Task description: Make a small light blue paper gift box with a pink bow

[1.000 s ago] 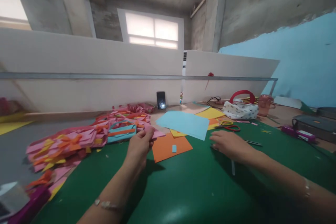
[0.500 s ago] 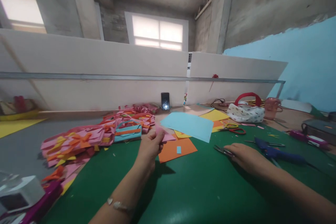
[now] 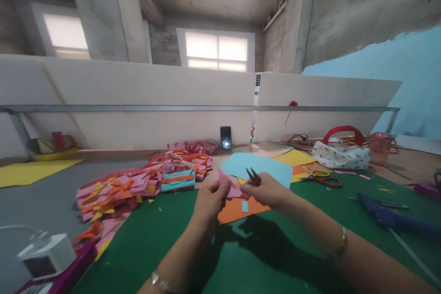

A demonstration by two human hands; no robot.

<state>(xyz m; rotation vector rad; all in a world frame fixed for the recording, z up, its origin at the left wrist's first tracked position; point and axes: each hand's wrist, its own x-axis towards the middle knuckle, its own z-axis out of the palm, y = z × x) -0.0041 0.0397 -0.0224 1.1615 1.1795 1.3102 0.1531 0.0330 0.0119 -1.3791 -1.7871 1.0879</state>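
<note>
My left hand (image 3: 212,197) pinches a small piece of pink paper (image 3: 225,179) above the table. My right hand (image 3: 267,189) is closed around a pair of scissors (image 3: 253,176), their slightly parted blades pointing up and to the left; the handles are hidden in the palm. The right fingertips meet the right corner of the pink paper. Below both hands lies an orange sheet (image 3: 229,213) with a small light blue paper piece (image 3: 245,206) on it. A light blue sheet (image 3: 275,170) spreads behind the right hand.
Left stand a blue paper bag (image 3: 177,182) and a heap of pink paper pieces (image 3: 138,186). Yellow-and-red scissors (image 3: 324,178), a blue glue gun (image 3: 382,216) and a white pouch (image 3: 341,156) are right. A phone (image 3: 225,138) leans at the back; a white charger (image 3: 48,257) sits front left.
My right hand has moved left with the scissors, up to the pink paper, and the blades now point upward. The left hand still pinches the paper. The view has shifted slightly left.
</note>
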